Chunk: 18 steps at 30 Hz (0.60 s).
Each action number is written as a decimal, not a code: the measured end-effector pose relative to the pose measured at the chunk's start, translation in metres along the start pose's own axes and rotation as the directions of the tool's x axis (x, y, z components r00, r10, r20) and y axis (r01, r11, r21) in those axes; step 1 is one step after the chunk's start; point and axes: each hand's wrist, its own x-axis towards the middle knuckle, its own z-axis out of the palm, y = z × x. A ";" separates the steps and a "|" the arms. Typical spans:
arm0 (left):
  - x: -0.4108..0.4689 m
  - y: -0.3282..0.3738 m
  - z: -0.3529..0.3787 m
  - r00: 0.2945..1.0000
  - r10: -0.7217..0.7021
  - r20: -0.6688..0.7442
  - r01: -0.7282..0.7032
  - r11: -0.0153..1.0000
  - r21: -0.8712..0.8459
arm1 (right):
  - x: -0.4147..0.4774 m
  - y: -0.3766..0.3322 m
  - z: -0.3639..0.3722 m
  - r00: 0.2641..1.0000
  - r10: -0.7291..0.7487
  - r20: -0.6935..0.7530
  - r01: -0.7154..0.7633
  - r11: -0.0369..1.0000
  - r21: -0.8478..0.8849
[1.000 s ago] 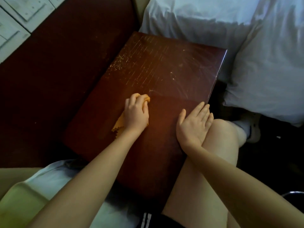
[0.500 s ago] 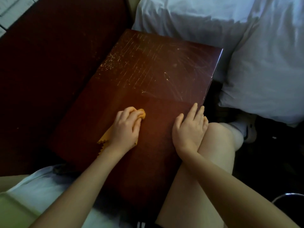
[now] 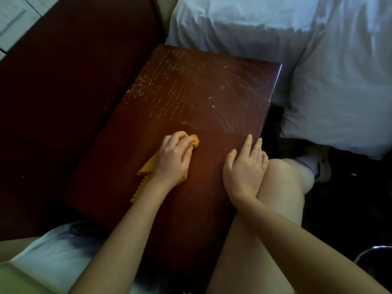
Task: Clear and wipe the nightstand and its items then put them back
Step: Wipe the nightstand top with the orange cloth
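Dim, warm glare, wide-angle warp

Bare forearms [image 3: 131,230], bare leg [image 3: 254,230], white sock [image 3: 305,161] w/ pale shoe [image 3: 324,167]

L hand [image 3: 174,160] grips cloth [image 3: 146,168], nightstand [image 3: 191,102]

A bed with rumpled white sheets [image 3: 244,22] fills the top, a white pillow [image 3: 339,92] to the right. A dark reddish wood panel [image 3: 63,92] runs along the left (pale fittings [image 3: 14,20] above it). The floor [image 3: 350,209] lies in deep shadow; the light is dim and warm.
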 end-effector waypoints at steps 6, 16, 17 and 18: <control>0.004 -0.007 0.002 0.923 -0.342 -0.175 0.349 0.937 0.006 | 0.000 0.000 0.001 1.000 -0.003 -0.014 0.003 1.000 0.013; 0.012 0.014 0.007 0.988 -0.140 -0.064 0.138 0.990 -0.029 | 0.000 0.000 -0.001 1.000 -0.010 -0.013 0.010 1.000 -0.003; 0.003 0.015 0.007 0.995 -0.091 -0.049 0.090 0.995 -0.034 | 0.000 0.000 -0.001 1.000 -0.012 -0.007 0.012 1.000 -0.007; -0.005 0.014 0.006 0.996 -0.072 -0.046 0.070 0.997 -0.038 | 0.000 0.001 -0.001 1.000 -0.012 -0.003 0.012 1.000 -0.006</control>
